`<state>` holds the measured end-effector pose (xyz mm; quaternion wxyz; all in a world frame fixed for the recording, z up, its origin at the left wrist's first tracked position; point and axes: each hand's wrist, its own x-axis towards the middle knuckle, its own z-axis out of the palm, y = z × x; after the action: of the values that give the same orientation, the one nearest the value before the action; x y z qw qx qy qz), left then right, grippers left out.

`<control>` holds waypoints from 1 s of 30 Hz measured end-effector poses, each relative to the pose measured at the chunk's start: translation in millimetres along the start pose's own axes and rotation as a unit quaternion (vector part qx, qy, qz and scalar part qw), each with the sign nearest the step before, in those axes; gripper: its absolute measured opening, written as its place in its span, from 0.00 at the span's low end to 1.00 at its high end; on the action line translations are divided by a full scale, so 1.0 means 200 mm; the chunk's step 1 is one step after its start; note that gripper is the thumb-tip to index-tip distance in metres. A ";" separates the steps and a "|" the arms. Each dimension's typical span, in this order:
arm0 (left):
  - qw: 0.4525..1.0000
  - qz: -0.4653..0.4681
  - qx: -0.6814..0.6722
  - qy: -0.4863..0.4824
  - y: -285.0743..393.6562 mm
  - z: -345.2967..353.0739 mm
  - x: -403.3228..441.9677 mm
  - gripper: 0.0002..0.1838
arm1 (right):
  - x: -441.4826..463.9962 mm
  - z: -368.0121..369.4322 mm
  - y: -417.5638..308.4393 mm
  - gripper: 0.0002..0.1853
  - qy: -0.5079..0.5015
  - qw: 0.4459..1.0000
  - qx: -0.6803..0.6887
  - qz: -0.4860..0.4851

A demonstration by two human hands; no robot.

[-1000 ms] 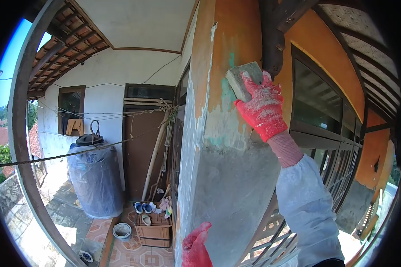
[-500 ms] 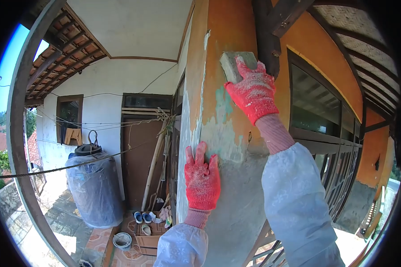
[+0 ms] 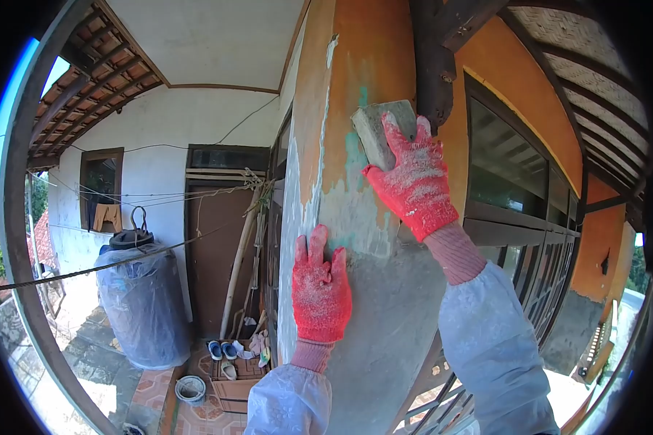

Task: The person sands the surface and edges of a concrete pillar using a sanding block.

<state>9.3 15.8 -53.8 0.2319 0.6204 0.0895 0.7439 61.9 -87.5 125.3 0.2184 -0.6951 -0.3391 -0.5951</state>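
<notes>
My right hand (image 3: 415,177), in a dusty red knitted glove, grips a grey rectangular block (image 3: 375,138) and holds it against the upper part of the wall corner (image 3: 334,196). Orange paint covers the top of this wall; lower down it is scraped to grey and whitish plaster, with green patches beside the block. Lower and to the left, my left hand (image 3: 321,290), gloved the same way, lies on the bare plaster near the corner edge with its fingers stretched upward. Nothing shows in it. The block's underside is hidden.
A dark wooden beam (image 3: 434,65) stands just right of the block, with a framed window (image 3: 511,163) beyond. At left are a plastic-wrapped barrel (image 3: 141,312), a rope (image 3: 87,271), a bucket (image 3: 190,390), and shoes (image 3: 221,351) on a wooden box (image 3: 236,391).
My right hand has moved down the wall with the block, closer to the green patches. My left hand stays on the plaster. The view has shifted slightly.
</notes>
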 end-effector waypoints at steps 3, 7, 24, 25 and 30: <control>1.000 -0.001 0.021 -0.015 0.01 -0.02 0.01 0.24 | -0.09 0.17 0.05 0.50 0.000 0.998 0.066 -0.005; 0.999 -0.032 -0.028 -0.023 0.03 -0.04 0.01 0.24 | -0.17 0.32 0.13 0.56 0.105 0.981 0.156 -0.051; 1.000 -0.004 0.008 -0.018 0.02 -0.04 0.01 0.23 | 0.18 -0.07 0.09 0.47 0.052 0.996 -0.073 -0.008; 1.000 -0.007 0.006 -0.014 0.02 -0.04 0.01 0.23 | 0.23 -0.06 0.08 0.47 0.053 0.996 -0.075 -0.012; 0.998 -0.045 -0.023 -0.037 0.02 -0.05 0.01 0.23 | 0.23 -0.13 0.07 0.45 0.025 0.994 -0.095 -0.040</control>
<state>-1.0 13.9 -52.0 0.2822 0.6371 0.0913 0.7114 57.3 -104.8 176.3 0.1358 -0.6837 -0.3033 -0.6497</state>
